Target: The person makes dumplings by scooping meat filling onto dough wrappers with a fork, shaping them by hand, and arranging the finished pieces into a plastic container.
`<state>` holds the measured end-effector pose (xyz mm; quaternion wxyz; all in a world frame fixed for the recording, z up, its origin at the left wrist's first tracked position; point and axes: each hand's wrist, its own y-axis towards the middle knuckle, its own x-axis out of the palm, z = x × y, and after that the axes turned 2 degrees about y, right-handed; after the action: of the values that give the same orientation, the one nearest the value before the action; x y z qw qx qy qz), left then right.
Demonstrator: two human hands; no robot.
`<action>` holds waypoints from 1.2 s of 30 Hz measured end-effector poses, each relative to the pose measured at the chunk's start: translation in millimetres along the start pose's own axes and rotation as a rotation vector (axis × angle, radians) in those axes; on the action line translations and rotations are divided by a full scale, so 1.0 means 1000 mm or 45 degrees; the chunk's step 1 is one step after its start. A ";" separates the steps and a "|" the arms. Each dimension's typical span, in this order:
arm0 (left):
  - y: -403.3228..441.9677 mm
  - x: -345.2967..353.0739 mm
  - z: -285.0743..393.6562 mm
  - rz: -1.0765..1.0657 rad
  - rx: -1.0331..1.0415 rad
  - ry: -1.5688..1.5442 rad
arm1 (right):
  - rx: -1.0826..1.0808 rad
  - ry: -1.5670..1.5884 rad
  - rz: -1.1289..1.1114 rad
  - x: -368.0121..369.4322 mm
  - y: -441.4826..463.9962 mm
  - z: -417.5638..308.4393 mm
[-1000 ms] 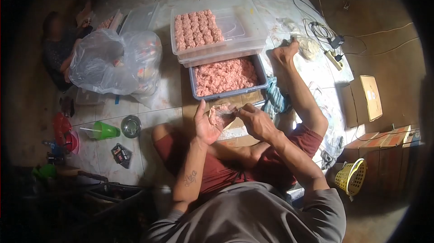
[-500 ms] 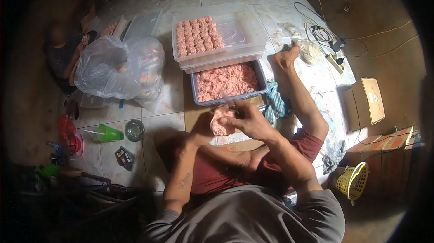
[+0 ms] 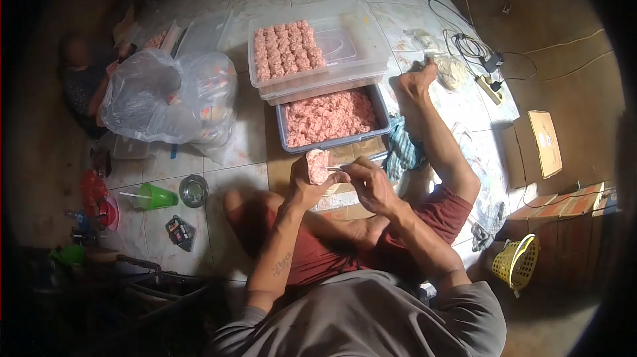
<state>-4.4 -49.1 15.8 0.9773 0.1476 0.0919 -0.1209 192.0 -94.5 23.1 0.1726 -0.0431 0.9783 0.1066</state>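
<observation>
My left hand (image 3: 304,190) is closed around a meat-filled dumpling wrapper (image 3: 318,163), with its pink filling facing up. In my right hand (image 3: 373,188) is a thin metal utensil (image 3: 332,169); its tip touches the filling, and its exact kind is hidden. Just beyond my hands stands a blue-grey tub (image 3: 285,138) of pink minced meat (image 3: 330,118). A clear plastic box (image 3: 352,42) rests over the tub's far side. Several shaped dumplings (image 3: 288,50) stand in rows in its left part.
To the left are a large plastic bag (image 3: 142,98), a green cup (image 3: 158,196) and a glass ashtray (image 3: 194,191). A co-worker (image 3: 83,85) sits beyond the bag. At right lie a striped cloth (image 3: 403,148), cables (image 3: 461,42) and a yellow basket (image 3: 516,263).
My left hand has turned so the filled wrapper faces up, slightly higher. My right hand has drawn back to the right and lowered the utensil from upright to nearly level, against the filling.
</observation>
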 end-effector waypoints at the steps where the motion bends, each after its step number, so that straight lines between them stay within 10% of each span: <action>1: 0.001 -0.002 0.002 0.022 -0.017 0.242 | -0.132 -0.329 -0.061 -0.007 0.004 -0.006; 6: 0.002 -0.010 0.013 0.184 -0.257 0.143 | 0.017 -0.182 0.149 -0.006 -0.007 0.015; 11: 0.002 -0.016 0.006 0.126 -0.264 0.139 | 0.584 0.858 -0.075 0.014 -0.037 0.025; 13: -0.003 -0.017 -0.025 0.405 0.428 0.508 | 0.607 0.939 -0.079 0.023 -0.041 0.019; 15: 0.002 -0.018 -0.012 0.269 0.270 0.441 | 0.600 1.061 -0.065 0.029 -0.044 0.023; 22: -0.002 -0.012 0.002 0.085 -0.019 0.088 | 0.559 1.041 -0.197 0.031 -0.045 0.017; 24: -0.009 -0.008 -0.005 -0.163 -0.118 0.048 | 0.007 0.219 0.010 0.035 -0.036 0.012; 26: -0.011 -0.003 -0.015 -0.062 -0.073 0.054 | 0.044 -0.228 0.052 0.016 -0.029 -0.001; 28: -0.005 -0.002 -0.007 0.340 0.027 0.247 | 0.119 -0.179 0.118 0.006 -0.030 0.000; 36: 0.004 -0.018 0.017 0.247 0.152 0.251 | 0.651 0.772 -0.110 0.012 -0.057 0.013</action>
<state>-17.7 -46.6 36.7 0.9602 0.2247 0.1652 -0.0159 192.1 -148.1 -3.9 -0.1144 -0.0692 0.9771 -0.1653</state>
